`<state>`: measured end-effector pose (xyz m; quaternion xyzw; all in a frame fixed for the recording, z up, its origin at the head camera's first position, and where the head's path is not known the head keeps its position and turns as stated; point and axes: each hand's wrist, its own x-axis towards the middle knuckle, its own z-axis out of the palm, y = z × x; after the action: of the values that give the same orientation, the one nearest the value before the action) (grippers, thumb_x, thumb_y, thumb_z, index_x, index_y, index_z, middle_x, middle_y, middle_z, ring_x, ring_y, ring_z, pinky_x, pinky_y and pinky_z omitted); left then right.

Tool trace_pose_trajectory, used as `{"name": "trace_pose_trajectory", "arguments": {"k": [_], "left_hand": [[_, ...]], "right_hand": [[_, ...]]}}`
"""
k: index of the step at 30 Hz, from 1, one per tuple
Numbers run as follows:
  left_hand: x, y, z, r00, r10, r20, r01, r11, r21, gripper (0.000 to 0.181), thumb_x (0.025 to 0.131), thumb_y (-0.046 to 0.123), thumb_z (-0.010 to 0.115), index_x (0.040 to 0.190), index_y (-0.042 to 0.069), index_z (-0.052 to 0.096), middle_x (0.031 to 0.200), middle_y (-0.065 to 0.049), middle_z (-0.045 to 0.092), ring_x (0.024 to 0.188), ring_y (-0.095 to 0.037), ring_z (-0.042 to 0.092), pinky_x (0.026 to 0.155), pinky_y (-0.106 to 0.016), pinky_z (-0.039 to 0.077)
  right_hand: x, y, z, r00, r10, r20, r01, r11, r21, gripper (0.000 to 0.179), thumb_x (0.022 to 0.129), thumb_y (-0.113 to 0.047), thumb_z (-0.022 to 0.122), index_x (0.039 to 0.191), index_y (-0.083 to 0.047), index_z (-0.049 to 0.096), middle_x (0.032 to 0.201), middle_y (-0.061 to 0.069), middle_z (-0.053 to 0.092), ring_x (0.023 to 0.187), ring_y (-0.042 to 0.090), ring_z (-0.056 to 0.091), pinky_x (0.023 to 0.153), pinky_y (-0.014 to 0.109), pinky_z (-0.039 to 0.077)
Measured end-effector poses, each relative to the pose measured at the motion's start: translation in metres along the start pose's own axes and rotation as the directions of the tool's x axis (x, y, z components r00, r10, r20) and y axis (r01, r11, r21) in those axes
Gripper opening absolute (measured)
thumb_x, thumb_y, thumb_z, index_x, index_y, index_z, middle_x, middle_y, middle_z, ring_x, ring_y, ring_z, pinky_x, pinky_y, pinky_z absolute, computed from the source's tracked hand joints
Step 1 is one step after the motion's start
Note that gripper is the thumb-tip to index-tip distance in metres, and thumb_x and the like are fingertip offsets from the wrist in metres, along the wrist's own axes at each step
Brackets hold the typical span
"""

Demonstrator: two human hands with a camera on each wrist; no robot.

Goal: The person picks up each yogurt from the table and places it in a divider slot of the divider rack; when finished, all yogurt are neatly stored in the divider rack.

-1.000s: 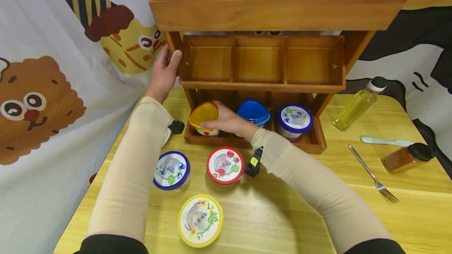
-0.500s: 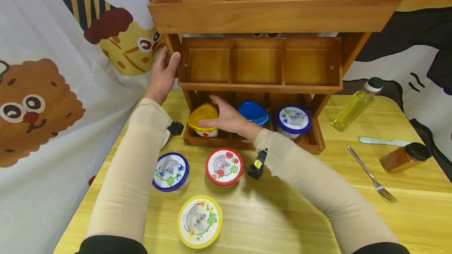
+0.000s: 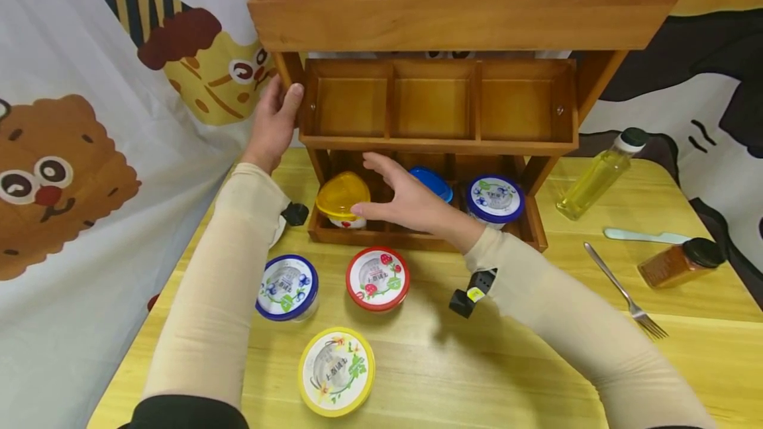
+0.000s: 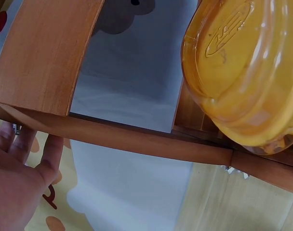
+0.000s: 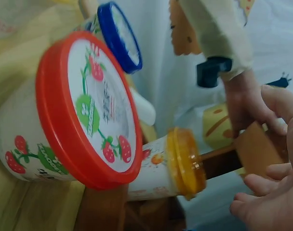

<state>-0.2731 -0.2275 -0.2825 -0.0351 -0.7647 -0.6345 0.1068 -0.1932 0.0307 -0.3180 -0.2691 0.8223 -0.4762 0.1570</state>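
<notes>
My left hand (image 3: 271,123) holds the left side of a three-tier wooden rack (image 3: 465,22), its thumb showing at the front of the middle tier. In the left wrist view, several fingertips sit against the rack's wooden frame (image 4: 122,137). My right hand (image 3: 414,202) has its thumb and fingers spread, with nothing between them. It is in front of the bottom tier, just right of a tub with a translucent yellow lid (image 3: 344,196), which stands in the left compartment. A blue-lidded tub (image 3: 434,184), partly hidden by that hand, and a blueberry tub (image 3: 495,198) stand farther right.
On the table (image 3: 453,369) before the rack stand a second blueberry tub (image 3: 289,286), a red-lidded strawberry tub (image 3: 378,279) and a yellow-rimmed tub (image 3: 336,371). To the right lie an oil bottle (image 3: 602,177), a pale knife (image 3: 646,236), a fork (image 3: 626,291) and a spice jar (image 3: 682,263).
My right hand has let go of the yellow-lidded tub and drawn back to the right, its fingers spreading. The tub stays in the left compartment. My left hand has kept its place.
</notes>
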Motion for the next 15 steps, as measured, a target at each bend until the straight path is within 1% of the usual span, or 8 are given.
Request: {"name": "trace_pose_trajectory", "arguments": {"k": [3, 7, 10, 15], "left_hand": [[-0.005, 0.008, 0.001, 1.000, -0.012, 0.004, 0.012, 1.000, -0.002, 0.053, 0.103, 0.042, 0.047, 0.152, 0.029, 0.035, 0.144, -0.008, 0.049, 0.121, -0.020, 0.053, 0.101, -0.038, 0.045], [-0.015, 0.021, 0.002, 1.000, -0.030, 0.010, 0.030, 1.000, 0.000, 0.054, 0.103, 0.040, 0.046, 0.154, 0.026, 0.032, 0.147, -0.009, 0.046, 0.124, -0.020, 0.051, 0.104, -0.039, 0.043], [-0.015, 0.021, 0.003, 0.999, -0.033, 0.012, 0.034, 0.999, -0.005, 0.054, 0.103, 0.040, 0.046, 0.153, 0.027, 0.033, 0.145, -0.009, 0.047, 0.122, -0.020, 0.051, 0.105, -0.039, 0.043], [-0.014, 0.020, 0.004, 1.000, -0.024, 0.010, 0.024, 0.999, -0.022, 0.050, 0.103, 0.039, 0.047, 0.151, 0.026, 0.038, 0.136, -0.007, 0.052, 0.117, -0.019, 0.054, 0.102, -0.039, 0.045]], "right_hand": [[-0.013, -0.003, -0.004, 0.999, -0.051, 0.016, 0.051, 0.999, -0.009, 0.092, 0.086, -0.042, 0.075, 0.157, -0.025, 0.020, 0.159, -0.003, 0.030, 0.149, 0.018, 0.024, 0.122, 0.040, 0.024], [-0.029, -0.006, -0.006, 0.992, -0.118, 0.033, 0.119, 0.992, -0.044, 0.092, 0.086, -0.047, 0.074, 0.158, -0.023, 0.021, 0.159, -0.002, 0.032, 0.148, 0.018, 0.028, 0.121, 0.041, 0.026], [-0.041, -0.006, -0.007, 0.987, -0.156, 0.037, 0.158, 0.987, -0.033, 0.091, 0.087, -0.048, 0.073, 0.157, -0.022, 0.022, 0.158, -0.002, 0.033, 0.147, 0.019, 0.030, 0.120, 0.041, 0.028], [-0.056, -0.002, -0.006, 0.979, -0.201, 0.034, 0.201, 0.979, 0.004, 0.090, 0.086, -0.043, 0.076, 0.156, -0.018, 0.026, 0.157, 0.000, 0.035, 0.146, 0.021, 0.033, 0.120, 0.043, 0.028]]}}
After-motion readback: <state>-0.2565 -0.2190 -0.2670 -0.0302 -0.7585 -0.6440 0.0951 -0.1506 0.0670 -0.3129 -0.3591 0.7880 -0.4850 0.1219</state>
